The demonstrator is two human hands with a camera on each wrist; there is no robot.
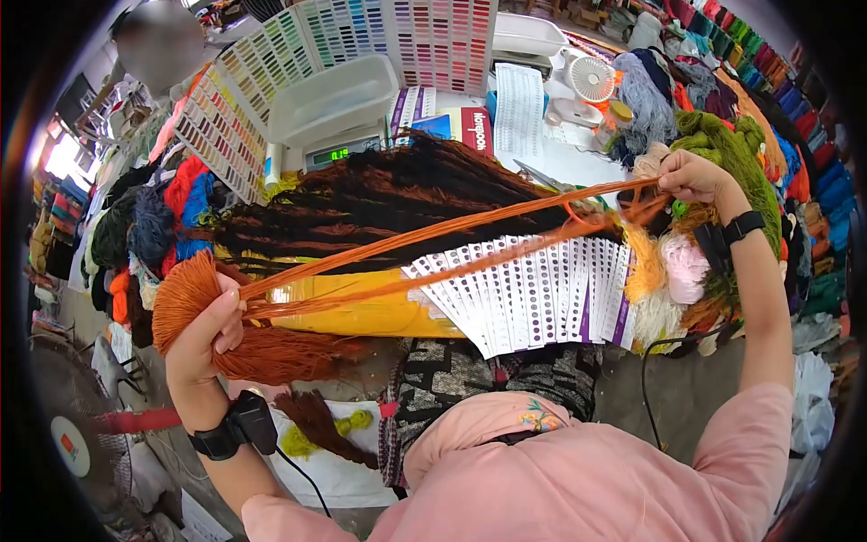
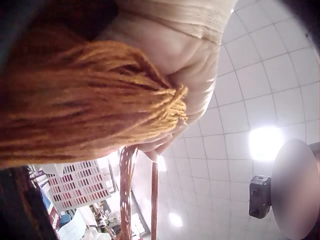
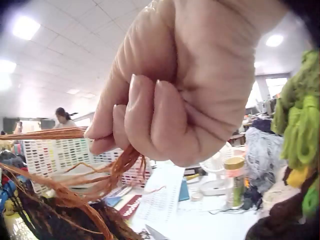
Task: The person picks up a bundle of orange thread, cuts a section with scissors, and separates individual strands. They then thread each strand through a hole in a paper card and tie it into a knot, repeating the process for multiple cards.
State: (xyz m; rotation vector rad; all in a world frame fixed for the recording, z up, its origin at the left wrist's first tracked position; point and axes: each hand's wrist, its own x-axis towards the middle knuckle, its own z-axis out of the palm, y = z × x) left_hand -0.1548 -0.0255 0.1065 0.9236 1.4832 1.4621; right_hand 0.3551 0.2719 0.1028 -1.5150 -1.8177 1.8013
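Observation:
A hank of rust-orange yarn [image 1: 185, 298] is gripped in my left hand [image 1: 203, 339], its cut or looped mass bulging past the fist; in the left wrist view the yarn [image 2: 90, 115] fills the palm. Thinner orange strands [image 1: 452, 224] run taut from there to my right hand [image 1: 694, 177], with a second, looser run sagging below. Curled fingers of the right hand [image 3: 165, 100] pinch the strand ends, and loose orange ends [image 3: 125, 167] hang under the fist. Beneath the strands lies a wide spread of black and brown yarn [image 1: 388, 194] on the table.
White cards with dark dots [image 1: 533, 289] fan out at the table's front. Behind stand colour charts [image 1: 442, 45], a clear tub [image 1: 334, 99] over a digital scale [image 1: 339, 155], scissors [image 1: 537, 173] and a small fan [image 1: 591, 79]. Olive-green yarn [image 1: 731, 149] is heaped at right.

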